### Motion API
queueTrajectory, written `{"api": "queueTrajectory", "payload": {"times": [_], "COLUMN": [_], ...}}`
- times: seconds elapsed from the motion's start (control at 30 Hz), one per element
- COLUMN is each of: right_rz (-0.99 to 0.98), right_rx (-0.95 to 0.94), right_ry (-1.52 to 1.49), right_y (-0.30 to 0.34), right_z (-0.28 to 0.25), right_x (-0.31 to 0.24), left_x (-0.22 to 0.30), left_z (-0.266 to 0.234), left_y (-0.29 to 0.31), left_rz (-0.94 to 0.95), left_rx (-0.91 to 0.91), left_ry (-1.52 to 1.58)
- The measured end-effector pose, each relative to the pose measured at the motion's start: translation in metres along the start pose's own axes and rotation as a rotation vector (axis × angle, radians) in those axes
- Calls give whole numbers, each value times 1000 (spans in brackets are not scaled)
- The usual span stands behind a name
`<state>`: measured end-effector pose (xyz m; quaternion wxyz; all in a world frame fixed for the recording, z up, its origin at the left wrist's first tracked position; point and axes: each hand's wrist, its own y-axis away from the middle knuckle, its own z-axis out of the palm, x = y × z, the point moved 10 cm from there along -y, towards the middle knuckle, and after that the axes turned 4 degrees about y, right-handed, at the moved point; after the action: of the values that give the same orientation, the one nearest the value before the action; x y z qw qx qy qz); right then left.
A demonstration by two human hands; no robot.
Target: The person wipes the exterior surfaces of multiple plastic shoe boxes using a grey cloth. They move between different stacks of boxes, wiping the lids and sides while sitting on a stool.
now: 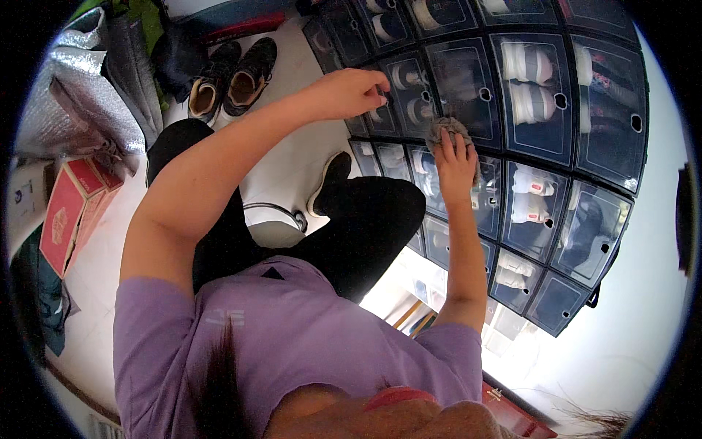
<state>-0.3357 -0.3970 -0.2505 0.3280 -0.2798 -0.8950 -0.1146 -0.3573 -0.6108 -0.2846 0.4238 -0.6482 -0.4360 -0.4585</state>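
Observation:
My right hand (455, 167) is closed on a grey fluffy cleaning cloth (447, 125), pressing it against the front of a stack of shoe boxes (462, 73). These boxes have dark frames and clear doors with small round holes. My left hand (357, 94) is lifted beside the left part of the stack, its fingers loosely bent and a little apart. Nothing shows in it, and I cannot tell whether its fingertips touch a box. Pale sneakers (528, 102) show through one of the doors to the right of the cloth.
Dark shoes (248, 77) stand on the pale floor at the upper left. A red shoebox (73, 212) and a silvery bag (80, 95) lie at the far left. My bent knees, in black trousers (358, 219), are close below the stack. A white wall (643, 278) rises at the right.

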Motion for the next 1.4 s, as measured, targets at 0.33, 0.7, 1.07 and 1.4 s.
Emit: {"api": "queueTrajectory", "payload": {"times": [0.33,0.7,1.07,1.4], "right_rz": [33,-85,-59,71], "right_rx": [267,9,77,-216], "right_ry": [1,-17,-137,-152], "right_y": [-136,-127,-134,16], "right_z": [3,131,92,124], "right_x": [3,-74,-64,-64], "left_x": [-12,-8,-34,-24], "left_z": [-1,6,-5,33], "left_y": [5,-5,-13,11], "left_rz": [-46,-61,-113,-161], "left_rx": [-24,-44,-14,-251], "left_ry": [-17,-7,-42,-113]}}
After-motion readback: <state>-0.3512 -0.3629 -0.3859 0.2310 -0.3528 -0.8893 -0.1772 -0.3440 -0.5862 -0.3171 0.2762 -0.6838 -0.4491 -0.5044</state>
